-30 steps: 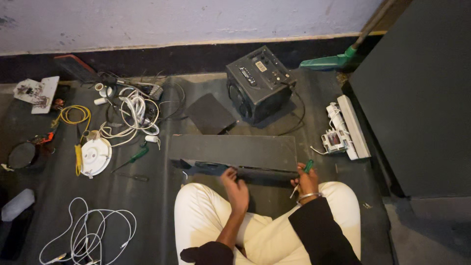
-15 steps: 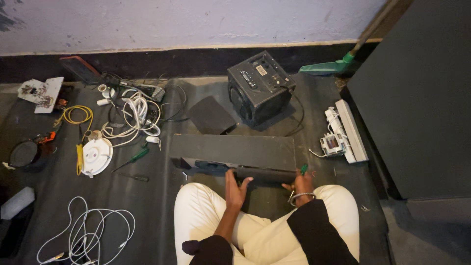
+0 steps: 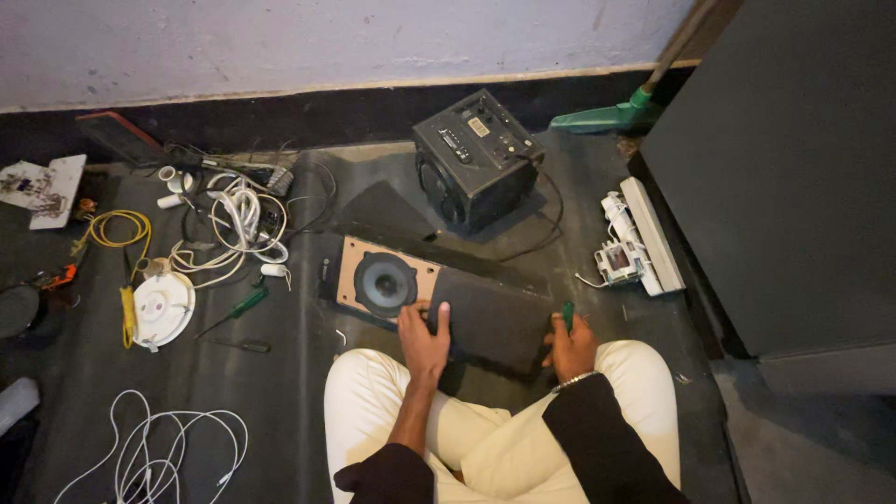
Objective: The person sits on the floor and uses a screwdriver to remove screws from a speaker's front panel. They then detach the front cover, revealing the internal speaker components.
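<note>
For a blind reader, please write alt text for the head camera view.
A seated person's left hand and right hand grip a long black speaker box on the floor, its round driver exposed. The right hand also holds a green-handled tool.

A: What is hidden around the hands?

B: The left hand covers part of the long speaker box, and the box's near edge sinks behind the knees. The right hand wraps a green-handled tool; its tip is hidden.

A: And at the edges?

B: The white cable runs off the bottom edge. A dark round object is cut at the left. The small circuit board is too small to read.
</note>
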